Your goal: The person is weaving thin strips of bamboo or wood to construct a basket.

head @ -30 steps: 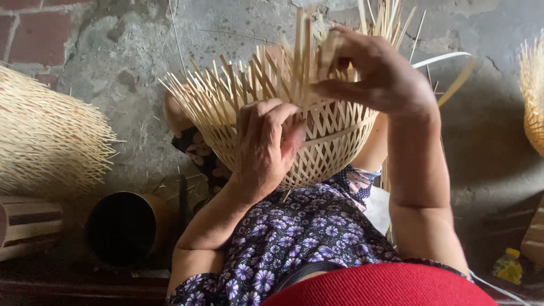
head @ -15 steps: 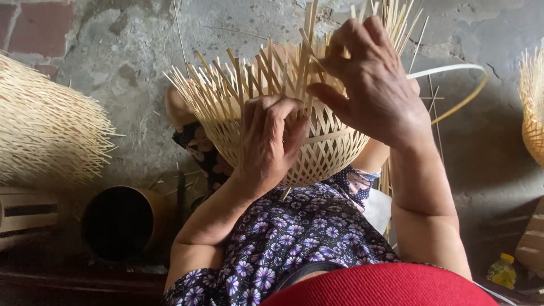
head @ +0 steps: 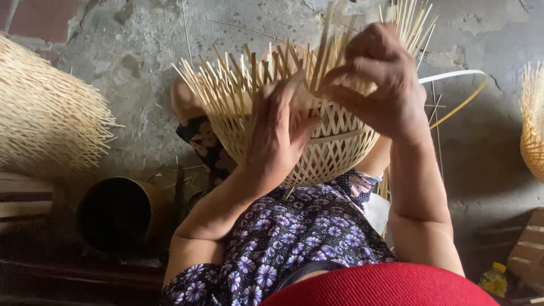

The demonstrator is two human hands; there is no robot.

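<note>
We are weaving a bamboo basket [head: 334, 147] at frame centre.
Our left hand [head: 277, 136] is pressing flat against its weave, fingers together; our right hand [head: 377, 85] is pinching upright strips [head: 323, 54].

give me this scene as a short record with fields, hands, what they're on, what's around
left hand: pressed flat on the woven side of the bamboo basket
right hand: pinching the upright strips at the basket's rim
basket state: unfinished, loose strip ends fanning upward, resting on the lap
left of person: dark round container, another unfinished basket
right of basket: curved bamboo hoop
floor: rough concrete
</note>
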